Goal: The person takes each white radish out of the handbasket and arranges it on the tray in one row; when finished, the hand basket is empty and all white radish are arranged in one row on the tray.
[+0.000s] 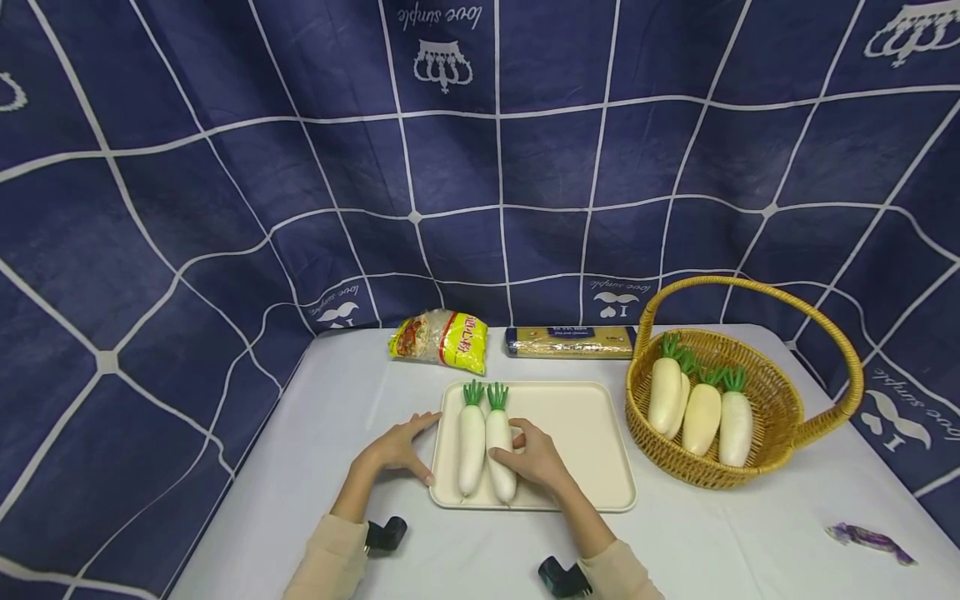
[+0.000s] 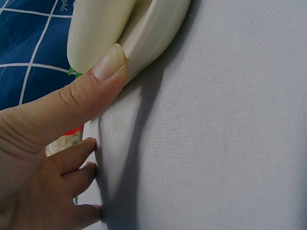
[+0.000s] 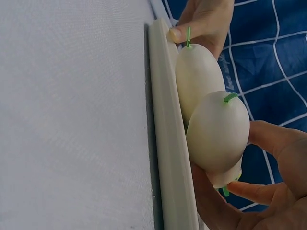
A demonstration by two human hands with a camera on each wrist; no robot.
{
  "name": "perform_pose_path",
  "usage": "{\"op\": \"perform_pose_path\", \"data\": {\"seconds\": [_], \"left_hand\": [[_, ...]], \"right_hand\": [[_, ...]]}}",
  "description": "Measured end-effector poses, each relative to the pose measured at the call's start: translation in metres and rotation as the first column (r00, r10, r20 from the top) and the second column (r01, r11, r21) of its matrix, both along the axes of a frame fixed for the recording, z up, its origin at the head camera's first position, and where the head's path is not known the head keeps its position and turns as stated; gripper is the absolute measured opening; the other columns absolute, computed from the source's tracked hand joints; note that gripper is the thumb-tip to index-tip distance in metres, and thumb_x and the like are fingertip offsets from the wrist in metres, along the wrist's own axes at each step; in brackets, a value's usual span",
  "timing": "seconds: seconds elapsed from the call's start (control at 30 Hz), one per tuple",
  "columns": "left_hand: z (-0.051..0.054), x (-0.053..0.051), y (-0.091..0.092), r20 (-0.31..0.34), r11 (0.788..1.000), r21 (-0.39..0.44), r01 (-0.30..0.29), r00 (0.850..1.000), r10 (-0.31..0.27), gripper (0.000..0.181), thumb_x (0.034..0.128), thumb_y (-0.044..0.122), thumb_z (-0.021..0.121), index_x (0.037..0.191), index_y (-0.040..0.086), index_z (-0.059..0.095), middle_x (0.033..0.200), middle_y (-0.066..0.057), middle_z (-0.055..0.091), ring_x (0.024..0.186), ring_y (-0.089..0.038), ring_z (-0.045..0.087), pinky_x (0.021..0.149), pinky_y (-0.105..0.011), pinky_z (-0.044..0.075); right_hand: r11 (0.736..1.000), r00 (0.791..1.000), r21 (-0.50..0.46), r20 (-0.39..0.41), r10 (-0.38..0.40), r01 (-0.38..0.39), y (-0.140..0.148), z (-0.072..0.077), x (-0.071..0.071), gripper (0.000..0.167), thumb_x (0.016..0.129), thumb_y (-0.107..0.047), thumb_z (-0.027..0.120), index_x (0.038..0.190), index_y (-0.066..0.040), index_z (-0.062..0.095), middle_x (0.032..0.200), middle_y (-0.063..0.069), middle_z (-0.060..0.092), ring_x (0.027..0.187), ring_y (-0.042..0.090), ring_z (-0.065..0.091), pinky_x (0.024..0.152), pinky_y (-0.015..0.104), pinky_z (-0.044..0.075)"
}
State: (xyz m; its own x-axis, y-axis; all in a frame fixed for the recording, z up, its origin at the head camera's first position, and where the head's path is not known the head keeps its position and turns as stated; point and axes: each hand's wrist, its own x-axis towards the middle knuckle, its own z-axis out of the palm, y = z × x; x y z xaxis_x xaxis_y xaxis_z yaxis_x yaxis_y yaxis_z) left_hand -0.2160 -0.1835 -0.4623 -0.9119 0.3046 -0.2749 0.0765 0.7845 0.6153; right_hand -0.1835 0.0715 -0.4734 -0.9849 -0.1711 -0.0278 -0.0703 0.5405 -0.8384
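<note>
Two white radishes with green tops lie side by side, lengthwise, at the left of a cream tray point(image 1: 577, 442). My right hand point(image 1: 538, 457) grips the right radish point(image 1: 498, 429), thumb on top and fingers at its far side; the right wrist view shows its rounded tip point(image 3: 218, 134) between thumb and fingers. The left radish point(image 1: 471, 450) lies close beside it. At the tray's left edge is my left hand point(image 1: 397, 454), fingers spread. In the left wrist view its thumb point(image 2: 108, 64) touches the tray rim point(image 2: 156, 40), while the other fingers reach along the tray's side.
A wicker basket point(image 1: 660, 457) with a tall handle point(image 1: 851, 375) stands right of the tray, holding several white radishes point(image 1: 701, 421). Behind the tray lie a yellow food packet point(image 1: 465, 342) and a long pasta pack point(image 1: 570, 342). A purple wrapped candy point(image 1: 870, 540) lies at the front right.
</note>
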Motion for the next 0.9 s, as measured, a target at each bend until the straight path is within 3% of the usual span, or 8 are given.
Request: {"op": "perform_pose_path", "data": {"seconds": [0.17,0.43,0.67,0.9], "left_hand": [[-0.001,0.0,0.0,-0.003,1.0,0.008,0.002,1.0,-0.002,0.109,0.0469,0.016,0.092,0.143,0.01,0.04,0.149,-0.02,0.031,0.139,-0.042,0.021,0.109,-0.064,0.017],[-0.002,0.001,0.001,-0.004,1.0,0.024,0.012,1.0,-0.012,0.108,0.0475,0.015,0.092,0.143,0.009,0.04,0.149,-0.021,0.031,0.139,-0.043,0.021,0.109,-0.064,0.018],[-0.002,0.002,0.0,-0.011,0.999,0.026,0.02,1.0,-0.02,0.108,0.0483,0.015,0.092,0.143,0.009,0.04,0.149,-0.021,0.031,0.139,-0.043,0.02,0.109,-0.064,0.017],[-0.001,0.0,-0.001,-0.009,1.0,0.015,0.019,1.0,-0.019,0.109,0.0477,0.016,0.092,0.143,0.009,0.04,0.149,-0.021,0.031,0.139,-0.043,0.021,0.109,-0.063,0.018]], "right_hand": [[1.0,1.0,-0.012,0.018,0.007,-0.006,-0.001,-0.001,0.0,0.067,0.078,-0.029,0.073,0.129,0.008,0.047,0.089,0.013,0.063,0.078,0.02,0.059,0.066,0.033,0.052],[0.999,0.997,-0.046,0.071,0.009,-0.006,0.002,0.0,0.005,0.071,0.081,-0.032,0.071,0.132,0.008,0.043,0.091,0.015,0.063,0.054,0.013,0.059,0.053,0.025,0.051],[1.0,0.999,-0.003,0.046,-0.006,0.007,0.016,0.005,0.011,0.07,0.082,-0.035,0.071,0.133,0.005,0.045,0.097,0.018,0.063,0.063,0.014,0.06,0.057,0.027,0.052],[0.997,0.999,-0.074,0.03,-0.016,0.018,0.043,0.021,0.011,0.069,0.081,-0.028,0.072,0.135,0.003,0.043,0.105,0.022,0.061,0.077,0.024,0.067,0.058,0.031,0.056]]}}
